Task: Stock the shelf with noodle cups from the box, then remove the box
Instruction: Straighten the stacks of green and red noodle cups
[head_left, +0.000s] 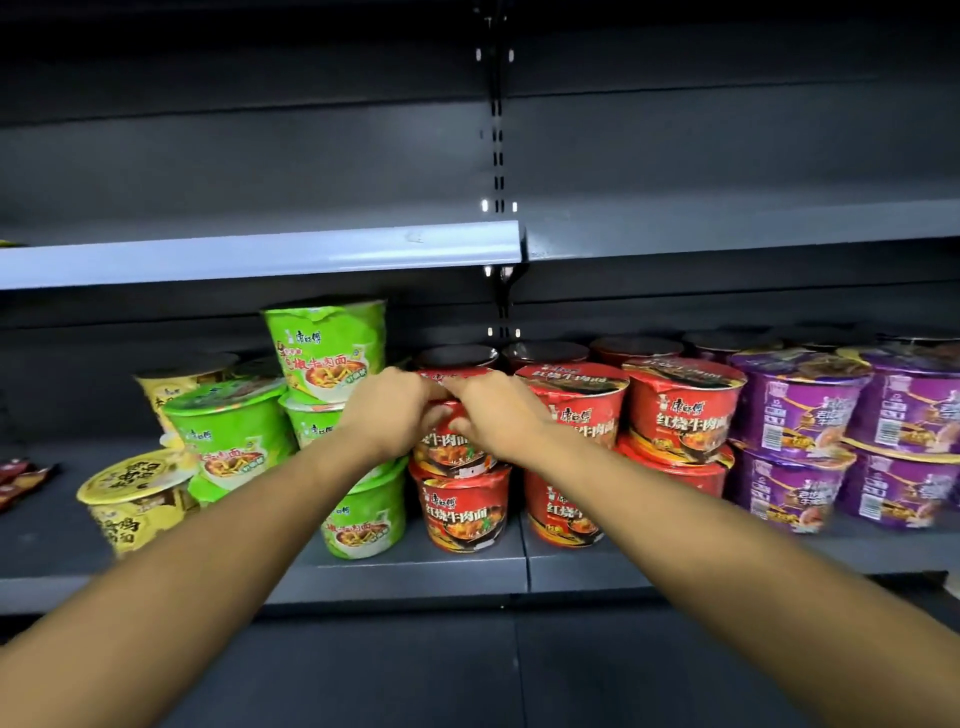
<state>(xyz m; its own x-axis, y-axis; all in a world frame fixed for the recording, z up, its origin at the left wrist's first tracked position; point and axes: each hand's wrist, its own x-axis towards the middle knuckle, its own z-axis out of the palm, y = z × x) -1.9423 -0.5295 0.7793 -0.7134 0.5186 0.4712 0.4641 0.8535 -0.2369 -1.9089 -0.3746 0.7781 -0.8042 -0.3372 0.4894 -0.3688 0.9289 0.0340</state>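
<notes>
Both my hands reach onto the dark shelf (415, 566) and grip the same red noodle cup (453, 454), which sits on top of another red cup (462, 512). My left hand (387, 413) holds its left side and rim, my right hand (498, 415) its right side. More red cups (680, 410) are stacked in twos to the right. The box is not in view.
Green cups (327, 348) are piled loosely to the left, with yellow cups (137, 499) beyond them. Purple cups (800, 410) fill the right end. The upper shelf (260, 254) hangs just above the stacks. Small dark packets (21, 480) lie at the far left.
</notes>
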